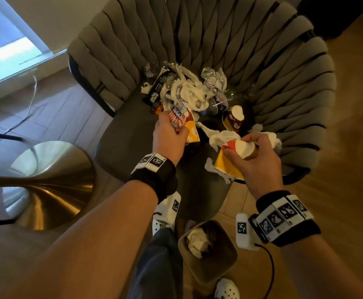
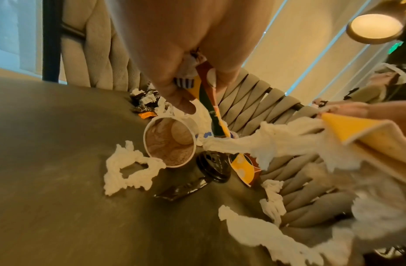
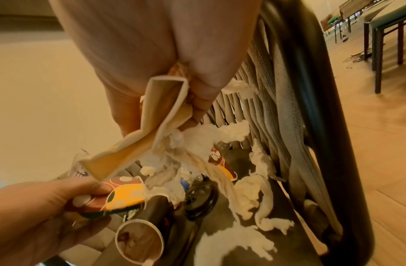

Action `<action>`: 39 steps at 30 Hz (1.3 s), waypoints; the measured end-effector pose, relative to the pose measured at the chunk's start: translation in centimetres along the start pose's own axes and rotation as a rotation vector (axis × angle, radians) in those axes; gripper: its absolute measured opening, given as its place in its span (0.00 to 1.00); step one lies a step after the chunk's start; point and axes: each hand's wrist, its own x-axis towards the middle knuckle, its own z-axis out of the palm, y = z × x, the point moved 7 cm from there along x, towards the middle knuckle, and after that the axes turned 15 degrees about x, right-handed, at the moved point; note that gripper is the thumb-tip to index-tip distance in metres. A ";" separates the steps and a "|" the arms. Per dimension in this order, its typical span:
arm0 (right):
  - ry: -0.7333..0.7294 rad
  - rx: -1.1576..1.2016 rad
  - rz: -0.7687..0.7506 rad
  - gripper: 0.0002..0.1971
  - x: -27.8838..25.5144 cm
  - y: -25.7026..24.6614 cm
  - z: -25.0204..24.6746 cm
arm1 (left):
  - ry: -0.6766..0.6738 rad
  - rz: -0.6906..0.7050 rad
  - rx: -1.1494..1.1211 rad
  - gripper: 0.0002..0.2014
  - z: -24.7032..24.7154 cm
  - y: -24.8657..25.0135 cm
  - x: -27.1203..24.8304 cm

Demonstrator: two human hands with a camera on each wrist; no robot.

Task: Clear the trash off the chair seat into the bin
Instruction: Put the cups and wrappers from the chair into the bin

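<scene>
The dark chair seat [image 1: 122,139] holds a heap of trash: torn white tissue [image 1: 189,91], crushed clear bottles [image 1: 217,102], dark wrappers [image 1: 159,85] and an upright paper cup [image 1: 233,118]. My left hand [image 1: 172,137] grips a flattened orange-and-brown paper cup [image 1: 192,130] together with a snack wrapper [image 1: 177,118]. My right hand [image 1: 256,154] holds a crushed yellow paper cup [image 1: 230,162] and a strand of tissue [image 1: 219,137]. In the left wrist view a stained empty cup [image 2: 170,142] lies on its side on the seat [image 2: 49,162]. The brown bin [image 1: 208,253] stands on the floor below, tissue inside.
The woven grey chair back [image 1: 219,35] curves round the heap. A brass table base [image 1: 46,184] stands at the left, a white cable [image 1: 31,100] trails on the floor. My white shoes [image 1: 227,290] flank the bin. More tissue scraps [image 3: 231,241] lie near the seat's edge.
</scene>
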 end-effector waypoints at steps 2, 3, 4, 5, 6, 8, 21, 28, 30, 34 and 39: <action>0.002 -0.003 -0.037 0.24 -1.0 -1.2 -0.5 | -0.003 0.021 -0.021 0.24 -0.8 -0.1 -1.7; -0.003 -0.005 -0.058 0.24 -1.6 -2.0 -0.8 | -0.005 0.024 -0.031 0.22 -1.2 -0.3 -2.8; -0.014 -0.006 -0.080 0.24 -2.5 -2.9 -1.1 | -0.015 0.023 -0.044 0.21 -1.4 -0.6 -4.1; -0.030 -0.010 -0.104 0.24 -3.5 -3.7 -1.5 | -0.041 0.017 -0.056 0.20 -1.6 -0.8 -5.5; -0.048 -0.017 -0.124 0.24 -4.6 -4.5 -2.0 | -0.075 0.010 -0.071 0.20 -1.6 -1.1 -7.0; -0.094 -0.029 -0.148 0.24 -7.1 -5.6 -3.1 | -0.137 0.001 -0.091 0.18 -1.3 -1.5 -10.4; -0.474 -0.222 0.180 0.23 -23.4 2.5 -6.7 | -0.377 -0.183 0.131 0.21 9.3 -11.2 -28.4; -0.603 -0.538 0.328 0.19 -20.4 23.5 -0.3 | -0.621 -0.538 0.191 0.42 20.9 -20.0 -29.7; -0.666 -0.633 0.324 0.20 -19.3 29.0 2.0 | -0.664 -0.481 0.239 0.34 24.0 -21.1 -28.8; -0.779 -0.726 0.348 0.29 -17.8 37.4 6.1 | -0.697 -0.454 0.320 0.26 29.3 -23.5 -27.4; -0.842 -0.718 0.510 0.28 -17.2 41.9 7.9 | -0.678 -0.649 0.164 0.35 31.5 -26.3 -27.2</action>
